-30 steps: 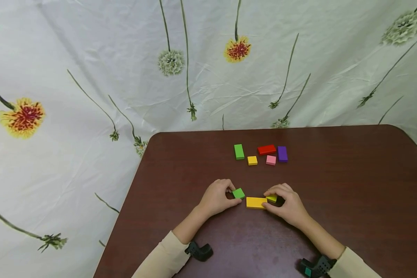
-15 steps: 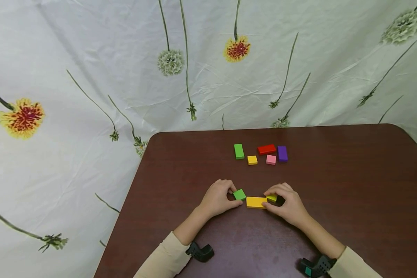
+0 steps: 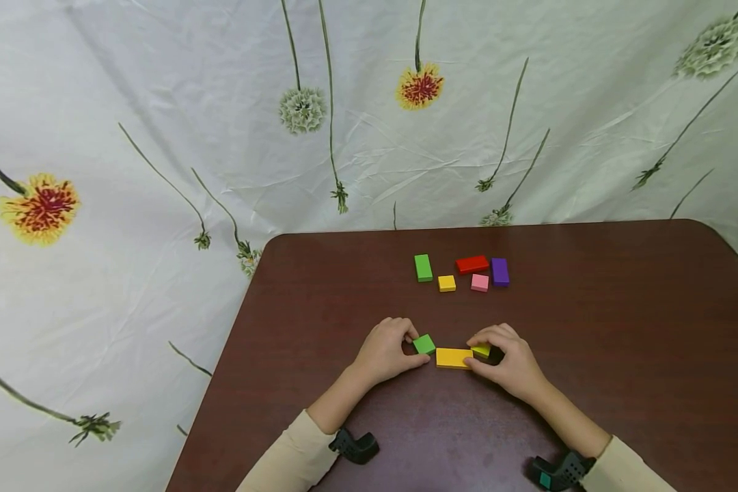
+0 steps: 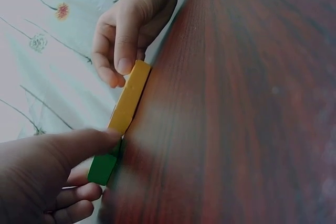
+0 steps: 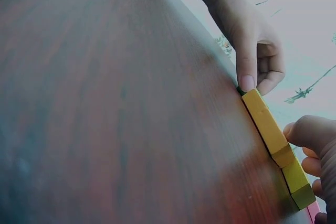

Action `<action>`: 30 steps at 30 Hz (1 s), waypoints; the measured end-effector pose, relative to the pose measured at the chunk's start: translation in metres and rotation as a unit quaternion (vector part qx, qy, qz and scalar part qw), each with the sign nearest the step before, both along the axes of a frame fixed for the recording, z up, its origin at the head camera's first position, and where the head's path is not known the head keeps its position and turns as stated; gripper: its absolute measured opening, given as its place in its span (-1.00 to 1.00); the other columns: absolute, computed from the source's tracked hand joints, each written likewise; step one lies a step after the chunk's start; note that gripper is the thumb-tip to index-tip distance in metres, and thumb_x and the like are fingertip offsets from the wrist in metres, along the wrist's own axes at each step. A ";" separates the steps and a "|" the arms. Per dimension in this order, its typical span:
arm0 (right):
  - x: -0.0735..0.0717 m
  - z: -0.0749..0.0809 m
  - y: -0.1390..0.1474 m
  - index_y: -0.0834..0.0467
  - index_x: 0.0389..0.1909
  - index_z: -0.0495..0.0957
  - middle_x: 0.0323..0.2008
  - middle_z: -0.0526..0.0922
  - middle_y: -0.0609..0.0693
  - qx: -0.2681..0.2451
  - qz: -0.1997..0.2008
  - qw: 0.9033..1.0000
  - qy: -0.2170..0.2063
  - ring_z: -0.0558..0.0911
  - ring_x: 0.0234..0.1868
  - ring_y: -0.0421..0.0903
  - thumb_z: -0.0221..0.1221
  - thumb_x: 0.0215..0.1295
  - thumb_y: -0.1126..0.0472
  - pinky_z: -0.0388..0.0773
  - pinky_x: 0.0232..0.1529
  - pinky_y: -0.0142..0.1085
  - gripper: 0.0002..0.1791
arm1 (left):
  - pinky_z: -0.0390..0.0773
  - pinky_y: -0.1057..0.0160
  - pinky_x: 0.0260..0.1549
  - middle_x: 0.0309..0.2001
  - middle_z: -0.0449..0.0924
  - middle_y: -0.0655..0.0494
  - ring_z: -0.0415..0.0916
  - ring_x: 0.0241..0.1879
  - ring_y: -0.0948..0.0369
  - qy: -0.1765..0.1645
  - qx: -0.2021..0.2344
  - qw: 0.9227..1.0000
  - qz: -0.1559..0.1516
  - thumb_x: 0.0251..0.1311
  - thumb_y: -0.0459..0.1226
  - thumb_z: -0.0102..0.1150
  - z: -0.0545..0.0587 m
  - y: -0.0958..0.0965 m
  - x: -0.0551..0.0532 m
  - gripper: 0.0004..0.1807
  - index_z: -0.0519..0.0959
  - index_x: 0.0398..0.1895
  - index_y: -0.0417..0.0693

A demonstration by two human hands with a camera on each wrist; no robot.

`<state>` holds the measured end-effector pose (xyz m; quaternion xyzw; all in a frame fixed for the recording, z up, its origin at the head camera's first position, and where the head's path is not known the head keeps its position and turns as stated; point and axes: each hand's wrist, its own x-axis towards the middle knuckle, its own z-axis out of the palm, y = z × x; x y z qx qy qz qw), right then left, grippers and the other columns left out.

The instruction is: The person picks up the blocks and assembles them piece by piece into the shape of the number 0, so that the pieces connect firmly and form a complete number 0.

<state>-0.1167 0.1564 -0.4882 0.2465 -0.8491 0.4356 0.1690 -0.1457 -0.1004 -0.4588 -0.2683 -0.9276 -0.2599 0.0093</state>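
Observation:
In the head view my left hand (image 3: 384, 351) pinches a green block (image 3: 424, 344) between thumb and fingers. A long orange-yellow block (image 3: 452, 358) lies flat just right of it, nearly end to end. My right hand (image 3: 512, 362) curls round a smaller bright yellow block (image 3: 481, 350), partly covered by the fingers, with its thumb at the long block's right end. The right wrist view shows the yellow block (image 5: 295, 177) against the end of the long block (image 5: 266, 124). In the left wrist view the thumb partly covers the green block (image 4: 103, 168).
Farther back on the brown table (image 3: 621, 328) lie a green block (image 3: 423, 268), a small yellow block (image 3: 446, 283), a red block (image 3: 471, 264), a pink block (image 3: 480, 283) and a purple block (image 3: 500, 272). A flower-patterned cloth (image 3: 221, 102) hangs behind the table.
My left hand has shifted the green block slightly right, closer to the long orange-yellow block, then stayed put. The right hand and the blocks at the back have not moved.

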 end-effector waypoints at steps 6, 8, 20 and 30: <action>0.000 0.000 0.000 0.09 -0.32 0.68 -0.28 0.64 -0.20 0.003 0.000 1.000 0.003 0.47 -0.21 -0.21 0.53 -0.14 0.29 0.44 -0.22 -0.36 -0.69 | 0.48 0.21 -0.16 -0.25 0.55 0.20 0.44 -0.23 0.25 0.013 -0.013 1.000 -0.006 -0.04 0.10 0.42 0.000 0.003 0.003 -0.51 0.58 -0.16 -0.01; 0.000 -0.001 0.000 0.09 -0.32 0.68 -0.28 0.64 -0.20 0.003 0.000 1.000 0.002 0.47 -0.21 -0.21 0.53 -0.14 0.29 0.44 -0.22 -0.36 -0.69 | 0.48 0.21 -0.19 -0.25 0.55 0.18 0.44 -0.26 0.24 0.037 -0.009 0.999 -0.011 -0.01 0.09 0.39 -0.001 0.006 0.005 -0.53 0.57 -0.18 -0.02; 0.000 -0.001 0.000 0.12 -0.32 0.68 -0.29 0.64 -0.19 -0.001 0.002 1.000 0.008 0.48 -0.22 -0.20 0.52 -0.14 0.30 0.43 -0.21 -0.38 -0.69 | 0.38 0.30 -0.38 -0.38 0.50 0.19 0.35 -0.39 0.25 0.153 -0.011 0.988 -0.023 0.03 -0.03 0.43 -0.003 0.017 0.010 -0.69 0.55 -0.37 -0.01; -0.002 -0.001 0.000 0.13 -0.32 0.68 -0.29 0.65 -0.17 -0.004 0.006 1.000 0.010 0.48 -0.23 -0.19 0.53 -0.14 0.30 0.43 -0.22 -0.38 -0.69 | 0.49 0.25 -0.31 -0.32 0.53 0.16 0.44 -0.37 0.23 0.161 -0.011 0.986 -0.046 0.11 -0.21 0.34 -0.004 0.014 0.010 -0.88 0.62 -0.35 -0.02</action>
